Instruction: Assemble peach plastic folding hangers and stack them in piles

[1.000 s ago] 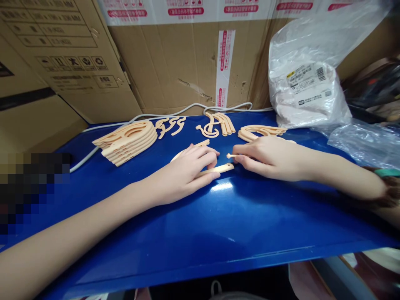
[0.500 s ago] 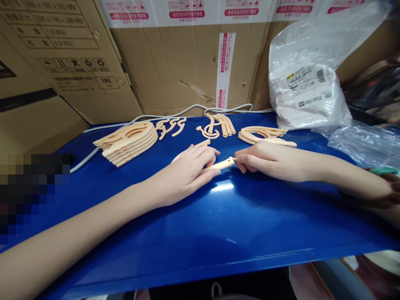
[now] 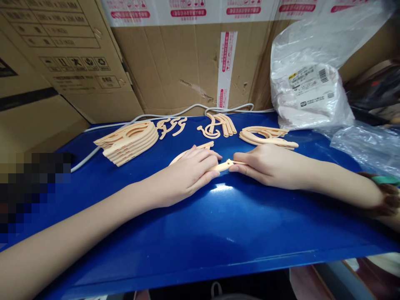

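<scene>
Head view: on the blue bench [image 3: 218,227], the left hand [image 3: 191,173] grasps a beige curved piece [image 3: 221,166] with its holed end towards three o'clock. The right hand [image 3: 267,167] pinches a slim beige piece [image 3: 238,163], its tip at that end; I cannot tell whether it enters the hole. From there, a stack of frames [image 3: 129,146] lies towards nine-thirty, curved strips [image 3: 230,126] at twelve, more frames [image 3: 250,138] at two.
</scene>
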Demonstrator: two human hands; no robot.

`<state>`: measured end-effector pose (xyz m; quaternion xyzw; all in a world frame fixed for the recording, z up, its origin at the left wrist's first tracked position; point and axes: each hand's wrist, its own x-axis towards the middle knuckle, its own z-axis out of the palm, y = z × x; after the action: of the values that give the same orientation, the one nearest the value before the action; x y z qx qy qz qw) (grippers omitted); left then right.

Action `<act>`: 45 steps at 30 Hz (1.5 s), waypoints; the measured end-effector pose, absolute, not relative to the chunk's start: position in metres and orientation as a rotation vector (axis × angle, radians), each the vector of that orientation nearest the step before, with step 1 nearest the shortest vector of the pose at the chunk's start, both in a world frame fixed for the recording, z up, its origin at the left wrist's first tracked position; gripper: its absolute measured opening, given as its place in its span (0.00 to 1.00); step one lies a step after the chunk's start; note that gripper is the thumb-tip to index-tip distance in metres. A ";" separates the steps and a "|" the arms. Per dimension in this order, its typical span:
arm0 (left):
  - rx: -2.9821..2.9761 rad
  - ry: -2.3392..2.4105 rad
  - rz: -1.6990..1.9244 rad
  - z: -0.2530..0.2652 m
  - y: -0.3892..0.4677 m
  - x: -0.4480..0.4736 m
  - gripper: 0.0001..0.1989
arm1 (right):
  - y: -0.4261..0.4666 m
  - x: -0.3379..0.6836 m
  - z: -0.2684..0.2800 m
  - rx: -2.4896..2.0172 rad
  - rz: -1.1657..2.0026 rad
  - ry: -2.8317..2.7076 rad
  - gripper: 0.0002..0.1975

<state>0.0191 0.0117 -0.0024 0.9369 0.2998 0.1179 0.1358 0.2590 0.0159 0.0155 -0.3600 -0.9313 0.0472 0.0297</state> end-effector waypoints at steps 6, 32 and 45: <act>2.734 0.881 0.293 -0.001 0.012 0.021 0.16 | 0.016 0.260 0.013 -1.112 -0.164 -2.927 0.22; 2.768 0.848 0.280 -0.001 0.012 0.020 0.17 | 0.022 0.266 0.005 -0.798 -0.198 -2.785 0.19; 2.772 0.827 0.265 -0.002 0.012 0.021 0.15 | 0.023 0.266 0.000 -0.672 -0.224 -2.712 0.19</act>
<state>0.0205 0.0122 -0.0024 0.9476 0.2827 0.0905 0.1179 0.2664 0.0228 0.0004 -0.2363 -0.9537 -0.0789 0.1686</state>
